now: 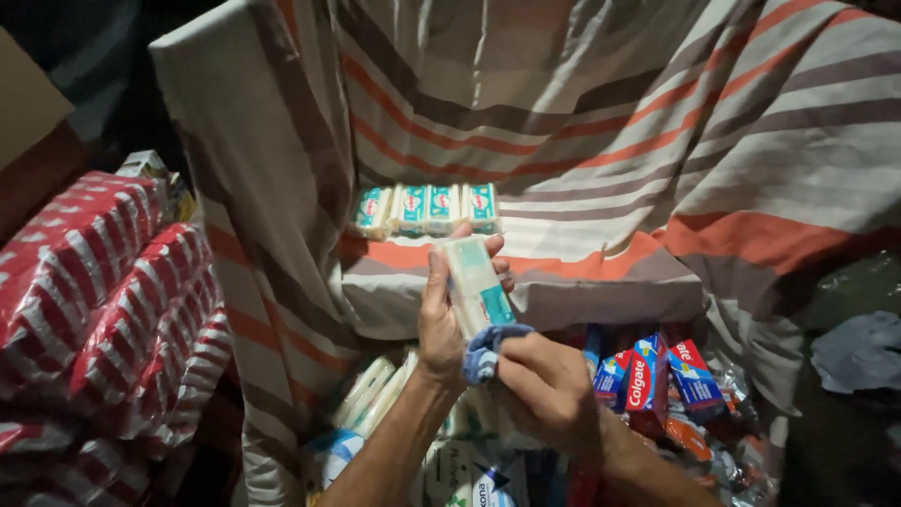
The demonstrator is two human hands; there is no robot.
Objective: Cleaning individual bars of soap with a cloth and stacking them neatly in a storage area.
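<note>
1. Striped cloth [601, 122]: grey, white and orange, draped over a stepped surface that fills most of the view; it forms a shelf-like ledge ahead of you.
2. Red-and-white wrapped packs [103, 300]: stacked at your left, well apart from your hands.
3. Heap of goods [469, 469]: loose packets lying below your hands, with red-and-blue toothpaste boxes [648, 376] standing just to the right.
4. Row of four soap packets [427, 208]: pale with teal ends, set side by side on the ledge, just beyond your hands.
5. Your left hand [441, 310]: closed around one more pale soap bar [477, 286], held upright and tilted, above the heap and below the row.
6. Your right hand [544, 385]: pinched shut on a small blue rag [486, 349], which touches the bar's lower end.

Step in hand, as judged: wiping the held bar before it joins the row. The next move likely calls for a finished wipe along all faces, then a level placement touching the row's end, without nudging the four already set.
</note>
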